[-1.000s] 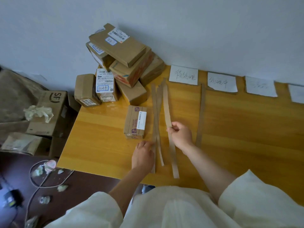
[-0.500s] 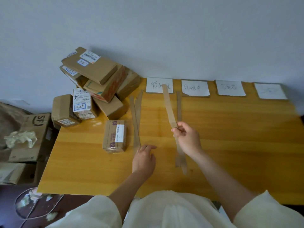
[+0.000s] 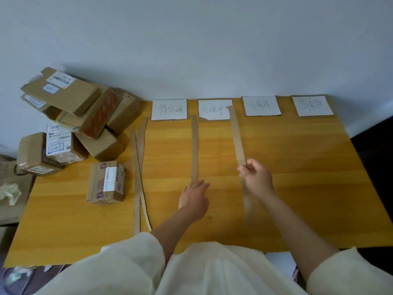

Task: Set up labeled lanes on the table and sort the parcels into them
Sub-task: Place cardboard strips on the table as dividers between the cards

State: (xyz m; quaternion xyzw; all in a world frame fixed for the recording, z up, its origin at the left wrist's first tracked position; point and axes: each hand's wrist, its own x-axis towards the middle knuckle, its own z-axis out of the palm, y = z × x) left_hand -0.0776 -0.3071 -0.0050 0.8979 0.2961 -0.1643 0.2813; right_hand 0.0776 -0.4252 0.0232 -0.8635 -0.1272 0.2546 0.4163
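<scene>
From the head camera, a yellow wooden table fills the middle of the frame, pushed against a pale grey wall. Along its far edge lie four white paper labels with handwritten characters, side by side from centre to upper right.

The right hand, right of centre, pinches a long brown cardboard strip between thumb and curled fingers. The strip runs from just in front of the second label down past the hand; its lower part is blurred, and whether it touches the table cannot be told.

The left hand, at centre, lies with fingers straight and slightly spread, fingertips touching the near end of a second flat cardboard strip, which lies on the table between the first two labels.

Left of that, two thin curved cardboard strips lie crossing each other.

A small brown cardboard parcel with a white label sits alone at left of centre. Behind it, in the upper left, a heap of brown cardboard parcels leans against the wall.

Cream sleeves fill the bottom of the frame.
</scene>
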